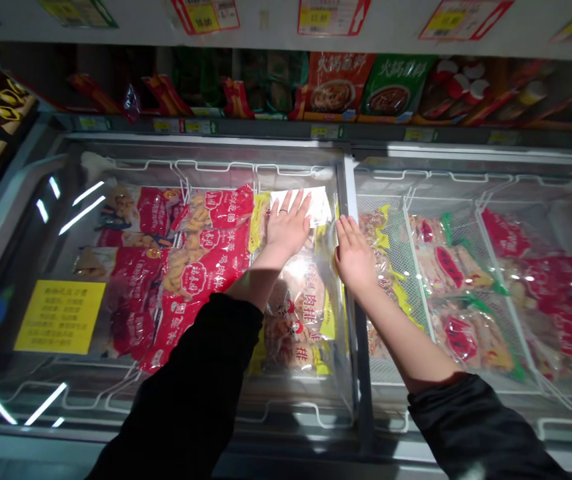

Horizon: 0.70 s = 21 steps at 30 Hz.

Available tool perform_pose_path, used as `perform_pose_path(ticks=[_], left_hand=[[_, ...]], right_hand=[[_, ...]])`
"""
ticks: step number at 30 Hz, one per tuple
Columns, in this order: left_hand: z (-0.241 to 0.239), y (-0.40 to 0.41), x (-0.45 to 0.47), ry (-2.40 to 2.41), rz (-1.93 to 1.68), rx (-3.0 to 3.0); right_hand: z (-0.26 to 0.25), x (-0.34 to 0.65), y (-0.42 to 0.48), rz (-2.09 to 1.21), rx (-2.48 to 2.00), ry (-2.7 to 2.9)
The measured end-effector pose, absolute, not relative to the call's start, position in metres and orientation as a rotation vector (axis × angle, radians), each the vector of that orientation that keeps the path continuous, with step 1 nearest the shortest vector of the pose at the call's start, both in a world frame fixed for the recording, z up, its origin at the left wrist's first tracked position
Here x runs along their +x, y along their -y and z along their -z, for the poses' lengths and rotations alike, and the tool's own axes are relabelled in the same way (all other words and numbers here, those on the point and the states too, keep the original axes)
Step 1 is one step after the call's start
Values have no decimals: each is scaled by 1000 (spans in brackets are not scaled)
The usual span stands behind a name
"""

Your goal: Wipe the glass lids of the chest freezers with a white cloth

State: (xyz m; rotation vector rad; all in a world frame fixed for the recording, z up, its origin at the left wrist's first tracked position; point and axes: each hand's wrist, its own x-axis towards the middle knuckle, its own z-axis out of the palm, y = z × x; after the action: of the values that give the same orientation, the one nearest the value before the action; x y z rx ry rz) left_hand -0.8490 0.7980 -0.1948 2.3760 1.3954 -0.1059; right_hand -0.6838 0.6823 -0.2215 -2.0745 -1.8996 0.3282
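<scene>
My left hand (289, 223) lies flat with its fingers spread, a ring on one finger. It presses on a white sheet (320, 207), paper or cloth I cannot tell, on the glass lid (291, 393) of a chest freezer. My right hand (355, 257) is also flat, its fingers straight and close together, at the lid's right edge by the dark dividing frame (361, 393). Under the glass below my left hand are clear and yellow bags of frozen meat patties (296, 300). Red bags of frozen chicken snacks (206, 267) lie left of them.
A yellow notice (61, 317) is on the lid's left part. The right freezer section holds more bags (453, 267) between white wire dividers (506, 307). Behind runs a shelf with hotpot dip boxes (339, 87), and a shelf edge with price tags (333, 17) overhangs the freezer.
</scene>
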Motion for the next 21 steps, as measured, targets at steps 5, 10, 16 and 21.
perform_pose_path(ticks=[5, 10, 16, 21], left_hand=[[198, -763, -860, -1671, 23, 2282], [191, -767, -875, -1340, 102, 2449], [189, -812, -903, -1300, 156, 2439], [199, -783, -914, -1564, 42, 2368]], right_hand=[[220, -703, -678, -331, -2152, 1874], [228, -744, -672, -282, -2237, 1776], [232, -752, -671, -230, -2227, 1729], [232, -753, -670, -193, -2237, 1725]])
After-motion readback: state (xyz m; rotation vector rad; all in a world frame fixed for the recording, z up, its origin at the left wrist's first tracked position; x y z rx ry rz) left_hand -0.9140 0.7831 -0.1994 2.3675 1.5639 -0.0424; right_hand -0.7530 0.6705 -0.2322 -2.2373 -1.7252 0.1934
